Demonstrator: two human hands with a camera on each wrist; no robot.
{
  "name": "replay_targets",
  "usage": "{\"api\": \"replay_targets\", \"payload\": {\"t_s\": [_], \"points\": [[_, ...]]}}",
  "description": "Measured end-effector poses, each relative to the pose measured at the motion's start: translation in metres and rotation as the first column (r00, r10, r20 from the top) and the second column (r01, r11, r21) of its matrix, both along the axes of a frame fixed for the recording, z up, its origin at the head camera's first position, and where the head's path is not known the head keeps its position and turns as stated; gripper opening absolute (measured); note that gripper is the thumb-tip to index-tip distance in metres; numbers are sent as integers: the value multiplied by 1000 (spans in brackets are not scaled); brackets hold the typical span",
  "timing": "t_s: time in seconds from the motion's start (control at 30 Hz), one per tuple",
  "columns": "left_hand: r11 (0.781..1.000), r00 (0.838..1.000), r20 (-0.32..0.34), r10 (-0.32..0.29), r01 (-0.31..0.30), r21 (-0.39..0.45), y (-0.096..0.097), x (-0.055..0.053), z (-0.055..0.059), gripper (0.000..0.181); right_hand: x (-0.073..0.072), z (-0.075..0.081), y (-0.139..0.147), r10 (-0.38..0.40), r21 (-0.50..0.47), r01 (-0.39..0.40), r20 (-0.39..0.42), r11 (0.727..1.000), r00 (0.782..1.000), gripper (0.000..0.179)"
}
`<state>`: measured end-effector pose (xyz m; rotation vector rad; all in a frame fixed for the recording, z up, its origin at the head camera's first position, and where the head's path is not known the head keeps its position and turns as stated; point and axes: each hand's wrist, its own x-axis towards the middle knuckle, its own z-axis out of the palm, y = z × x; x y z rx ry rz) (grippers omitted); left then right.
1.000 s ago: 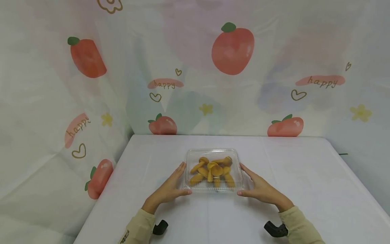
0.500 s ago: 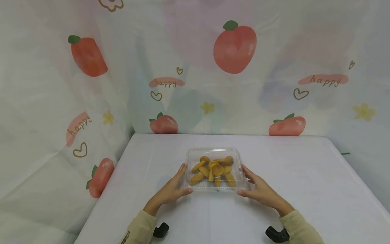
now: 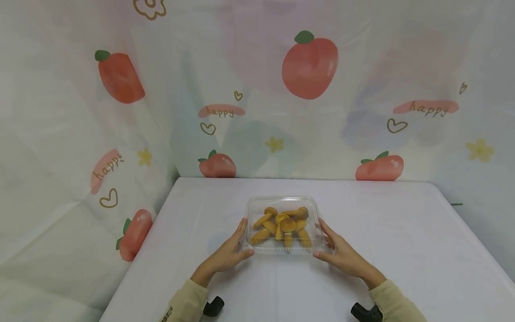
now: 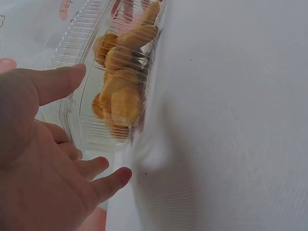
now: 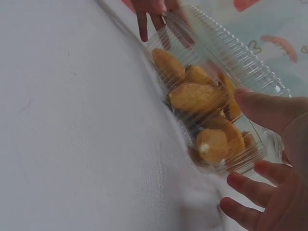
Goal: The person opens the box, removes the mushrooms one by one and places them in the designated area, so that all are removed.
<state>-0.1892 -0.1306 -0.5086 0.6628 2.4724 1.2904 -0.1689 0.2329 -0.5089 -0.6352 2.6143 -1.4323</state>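
Note:
A clear plastic clamshell box (image 3: 261, 203) rests on the white table with its lid closed. Inside lie several yellow-brown mushrooms (image 3: 287, 225). My left hand (image 3: 225, 254) is at the box's left side, fingers extended along the side wall and thumb at the front corner. Mirroring it, my right hand (image 3: 349, 254) lies along the right side, thumb by the front right corner. The left wrist view shows the left thumb (image 4: 62, 83) over the rim, with other fingers spread below. From the right wrist, the right fingers (image 5: 250, 190) look spread and loosely bent beside the box.
Behind the white-covered table (image 3: 402, 232) hangs a printed curtain (image 3: 257, 67) with fruit, hearts and "happy" lettering. Black curved pieces (image 3: 214, 307) sit at both sleeves, on the wrists.
Both hands stay at the sides of the box, with only slight finger shifts. The box stays in place; the head view drifts a little.

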Motion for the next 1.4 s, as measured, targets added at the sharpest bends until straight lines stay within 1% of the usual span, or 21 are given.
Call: {"api": "replay_targets", "payload": {"t_s": [0.13, 0.27, 0.4, 0.67, 0.87, 1.0, 1.17, 1.3, 1.4], "points": [[1000, 1000, 12, -13, 13, 0, 0, 1, 0, 89, -1, -1, 1, 35, -62, -32, 48, 998, 998, 95], [1000, 999, 27, -19, 19, 0, 0, 1, 1, 87, 1, -1, 2, 56, -106, -48, 80, 993, 995, 92], [1000, 999, 27, -21, 21, 17, 1, 3, -1, 86, 3, 1, 0, 57, -109, -48, 80, 993, 995, 90], [999, 1000, 23, 4, -5, 45, 7, 5, -1, 83, 5, 0, -2, 60, -127, -49, 89, 991, 994, 87], [996, 999, 30, 10, -13, 93, 11, 7, -3, 81, 4, 2, -3, 67, -140, -53, 97, 989, 993, 87], [994, 999, 33, 21, -24, 108, 13, 8, -4, 80, 3, 3, -4, 72, -164, -55, 98, 985, 993, 87], [994, 999, 29, 45, -48, 99, 14, 9, -4, 78, 2, 1, -5, 73, -175, -50, 130, 983, 989, 87], [994, 998, 31, 52, -55, 100, 15, 11, -3, 76, 3, 1, -6, 63, -173, -40, 130, 984, 989, 87], [994, 997, 48, 59, -63, 94, 15, 12, -3, 75, 4, 3, -8, 58, -175, -34, 130, 984, 990, 86]]}}
